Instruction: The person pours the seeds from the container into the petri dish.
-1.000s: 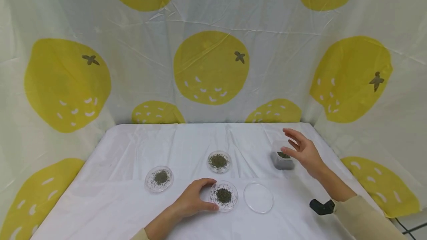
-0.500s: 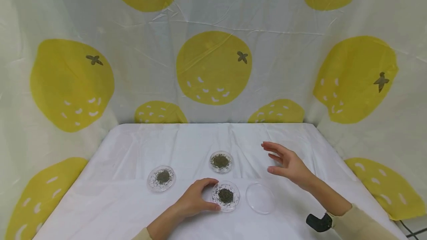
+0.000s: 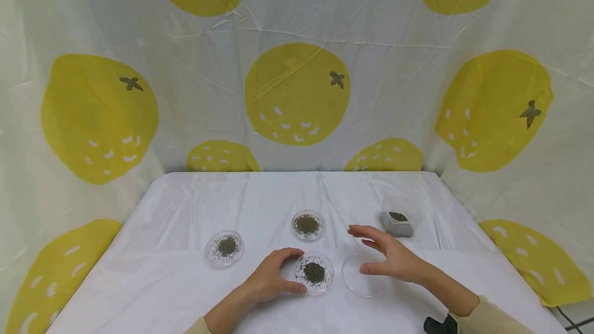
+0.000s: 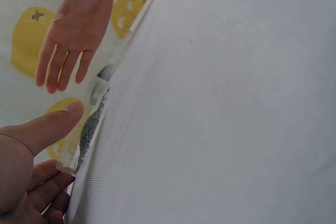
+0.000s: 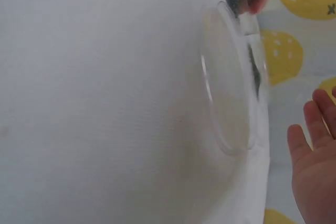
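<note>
My left hand point(image 3: 269, 278) holds a clear petri dish point(image 3: 314, 273) by its left side, thumb at the near edge and index finger at the far edge. A heap of dark green-brown dried flakes lies in the dish, with crumbs scattered around it. To its right, a clear round lid point(image 3: 353, 283) lies flat on the white cloth. Above the lid hovers my right hand point(image 3: 398, 257), fingers extended, thumb apart, holding nothing. In the right wrist view the lid point(image 5: 228, 85) stands clear of the right hand's fingers point(image 5: 317, 124).
Two more petri dishes with similar flakes stand on the table, one at the left point(image 3: 225, 248) and one behind the held dish point(image 3: 308, 224). A clear box point(image 3: 396, 227) with dark flakes and an upright lid sits at the back right. A lemon-print curtain point(image 3: 297, 92) surrounds the table.
My right hand has moved from beside the box at the back right, leftward and nearer, to above the clear lid. My left hand keeps its hold on the petri dish.
</note>
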`<state>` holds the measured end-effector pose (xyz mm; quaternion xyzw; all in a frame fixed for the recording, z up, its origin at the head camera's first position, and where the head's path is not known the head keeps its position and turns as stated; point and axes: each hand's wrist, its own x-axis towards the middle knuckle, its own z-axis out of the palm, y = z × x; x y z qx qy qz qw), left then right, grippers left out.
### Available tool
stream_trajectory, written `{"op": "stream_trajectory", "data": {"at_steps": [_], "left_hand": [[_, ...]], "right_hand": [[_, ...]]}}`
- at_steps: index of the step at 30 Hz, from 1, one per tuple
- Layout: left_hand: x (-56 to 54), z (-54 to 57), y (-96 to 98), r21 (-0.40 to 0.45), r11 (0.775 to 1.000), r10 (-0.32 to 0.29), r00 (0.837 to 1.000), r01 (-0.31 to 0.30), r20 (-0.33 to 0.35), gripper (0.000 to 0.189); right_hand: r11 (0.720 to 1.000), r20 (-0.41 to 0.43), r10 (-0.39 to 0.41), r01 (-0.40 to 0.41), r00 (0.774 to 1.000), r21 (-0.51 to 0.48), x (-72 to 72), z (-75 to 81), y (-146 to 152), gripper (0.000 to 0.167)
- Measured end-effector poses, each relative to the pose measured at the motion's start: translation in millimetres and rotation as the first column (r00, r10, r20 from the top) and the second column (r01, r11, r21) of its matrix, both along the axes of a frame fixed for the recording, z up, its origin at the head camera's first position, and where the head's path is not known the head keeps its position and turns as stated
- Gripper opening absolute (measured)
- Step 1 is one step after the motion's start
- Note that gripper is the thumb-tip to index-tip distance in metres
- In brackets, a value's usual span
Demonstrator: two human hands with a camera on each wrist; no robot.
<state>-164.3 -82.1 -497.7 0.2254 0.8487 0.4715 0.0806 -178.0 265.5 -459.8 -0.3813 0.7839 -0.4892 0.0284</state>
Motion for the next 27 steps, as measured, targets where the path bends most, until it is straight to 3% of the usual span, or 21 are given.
{"op": "stream_trajectory", "data": {"at_steps": [4, 8, 16, 19, 24, 27], "left_hand": [[0.0, -0.4, 0.2, -0.002, 1.0, 0.0, 1.0, 0.0, 0.002, 0.077], [-0.1, 0.0, 0.1, 0.003, 1.0, -0.002, 1.0, 0.002, 0.005, 0.077], [-1.1, 0.7, 0.1, 0.006, 1.0, -0.005, 1.0, 0.005, 0.0, 0.077], [-1.4, 0.3, 0.0, 0.01, 1.0, -0.008, 1.0, 0.008, -0.003, 0.077], [-0.7, -0.3, -0.4, 0.01, 1.0, -0.009, 1.0, 0.009, -0.006, 0.077], [-0.3, -0.3, -0.3, 0.013, 1.0, -0.011, 1.0, 0.011, -0.007, 0.077]], "right_hand": [[0.998, 0.007, 0.005, -0.005, 1.0, 0.057, 4.8, -11.7, 0.7, 0.079], [0.984, -0.005, -0.018, 0.019, 1.0, 0.177, 9.2, -22.5, 4.6, 0.091], [0.904, -0.042, -0.077, 0.087, 0.996, 0.418, 13.0, -25.2, 10.2, 0.119], [0.885, -0.079, -0.064, 0.093, 0.995, 0.456, 12.7, -22.9, 9.4, 0.115], [0.88, -0.167, -0.047, 0.12, 0.985, 0.459, 10.5, -20.9, 4.1, 0.095], [0.873, -0.185, -0.063, 0.143, 0.981, 0.466, 8.6, -19.9, -1.4, 0.091]]}}
